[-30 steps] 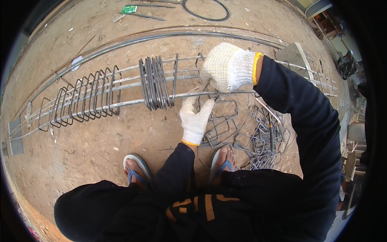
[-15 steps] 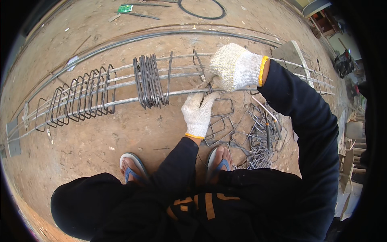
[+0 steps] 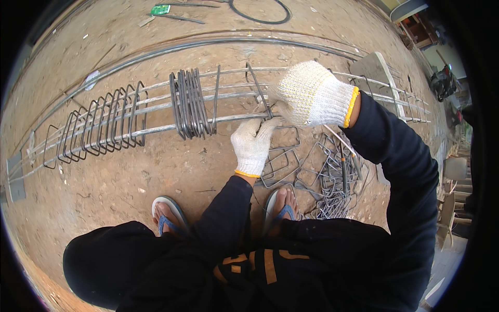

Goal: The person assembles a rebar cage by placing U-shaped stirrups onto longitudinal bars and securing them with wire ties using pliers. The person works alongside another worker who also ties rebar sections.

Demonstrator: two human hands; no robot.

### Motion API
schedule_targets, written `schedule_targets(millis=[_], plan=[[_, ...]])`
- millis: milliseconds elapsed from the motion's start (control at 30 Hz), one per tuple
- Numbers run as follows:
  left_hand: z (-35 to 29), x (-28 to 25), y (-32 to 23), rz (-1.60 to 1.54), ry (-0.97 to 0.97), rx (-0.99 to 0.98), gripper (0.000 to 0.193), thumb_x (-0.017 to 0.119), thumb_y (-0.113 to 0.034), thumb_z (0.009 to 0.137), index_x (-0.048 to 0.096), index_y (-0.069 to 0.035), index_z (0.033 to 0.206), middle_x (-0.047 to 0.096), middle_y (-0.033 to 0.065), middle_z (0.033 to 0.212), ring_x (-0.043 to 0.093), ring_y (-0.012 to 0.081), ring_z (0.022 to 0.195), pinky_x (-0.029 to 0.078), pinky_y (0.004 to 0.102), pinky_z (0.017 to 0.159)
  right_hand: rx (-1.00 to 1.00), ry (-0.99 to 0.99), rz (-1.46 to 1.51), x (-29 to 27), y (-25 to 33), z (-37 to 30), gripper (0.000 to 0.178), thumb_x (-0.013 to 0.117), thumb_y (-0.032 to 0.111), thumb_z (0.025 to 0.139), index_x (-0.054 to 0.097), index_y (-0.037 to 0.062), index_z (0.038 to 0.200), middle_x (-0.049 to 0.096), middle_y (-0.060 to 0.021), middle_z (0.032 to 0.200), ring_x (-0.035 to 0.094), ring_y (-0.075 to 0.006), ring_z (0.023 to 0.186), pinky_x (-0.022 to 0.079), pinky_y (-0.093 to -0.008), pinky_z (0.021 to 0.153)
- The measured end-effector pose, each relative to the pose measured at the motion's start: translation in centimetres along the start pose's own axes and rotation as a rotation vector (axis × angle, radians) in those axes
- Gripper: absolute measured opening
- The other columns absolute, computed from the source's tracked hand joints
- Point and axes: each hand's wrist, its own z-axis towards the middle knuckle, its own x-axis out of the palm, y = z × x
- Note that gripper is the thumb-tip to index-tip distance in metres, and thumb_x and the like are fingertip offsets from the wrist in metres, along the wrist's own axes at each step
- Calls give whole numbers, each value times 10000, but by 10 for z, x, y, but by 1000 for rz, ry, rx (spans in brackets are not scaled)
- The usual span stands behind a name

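Long steel rebars (image 3: 235,118) run across in front of me, with square wire stirrups hung around them. My left hand (image 3: 251,146), in a white knit glove, is closed at the nearest bar, pinching where a single stirrup (image 3: 258,89) crosses it. Just right of that crossing is my right hand (image 3: 311,94), gloved and curled into a fist above the bars. Whatever its fingers hold is hidden and slightly blurred. Left of my hands, a tight bundle of stirrups (image 3: 188,104) hangs on the bars, and a spaced row of stirrups (image 3: 112,119) sits farther left.
A heap of loose stirrups (image 3: 332,179) lies on the dirt at right, near my sandalled foot (image 3: 280,205). A slab-like support (image 3: 377,70) stands under the bars' right end, another (image 3: 16,177) at far left. Long rods (image 3: 208,44) and a coil (image 3: 260,21) lie beyond.
My right hand has moved slightly right and down, away from the crossing. The left hand stays at the same stirrup and bar.
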Motion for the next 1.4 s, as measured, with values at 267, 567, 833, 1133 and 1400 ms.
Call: schedule_targets(millis=[267, 567, 833, 1133, 1400], plan=[[1, -3, 0, 1, 10, 132, 212, 699, -174, 858, 656, 24, 792, 589, 139, 635, 513, 217, 544, 426, 336, 545, 115, 74, 17, -18, 28, -14, 278, 682, 281, 739, 689, 73, 923, 666, -142, 763, 671, -344, 716, 535, -420, 613], [0, -1, 7, 78, -30, 233, 127, 677, -141, 851, 679, -21, 809, 613, 144, 677, 586, 306, 616, 459, 364, 577, 156, 4, 173, -4, 44, -40, 259, 658, 210, 769, 684, 88, 995, 664, -117, 781, 666, -324, 702, 523, -416, 582], [0, 2, 11, 159, -43, 314, 115, 681, -134, 859, 693, -36, 801, 620, 103, 665, 586, 274, 604, 459, 345, 568, 99, 132, 68, 8, 36, -58, 378, 624, 203, 813, 617, 91, 1174, 647, -119, 756, 665, -327, 690, 517, -430, 556], [8, -10, 5, 101, 52, 343, 120, 699, -130, 862, 707, -22, 810, 620, 90, 615, 586, 245, 548, 454, 351, 539, 73, 197, -102, 37, 33, -63, 405, 532, 156, 900, 555, 20, 1280, 636, -110, 676, 650, -273, 588, 480, -401, 447], [9, -11, -3, 39, 100, 154, 237, 695, -204, 877, 700, -36, 709, 586, 84, 554, 569, 249, 505, 436, 348, 533, 52, 254, -87, 55, 39, -67, 442, 516, 173, 906, 534, -26, 1300, 680, -133, 848, 680, -290, 762, 534, -429, 595]])
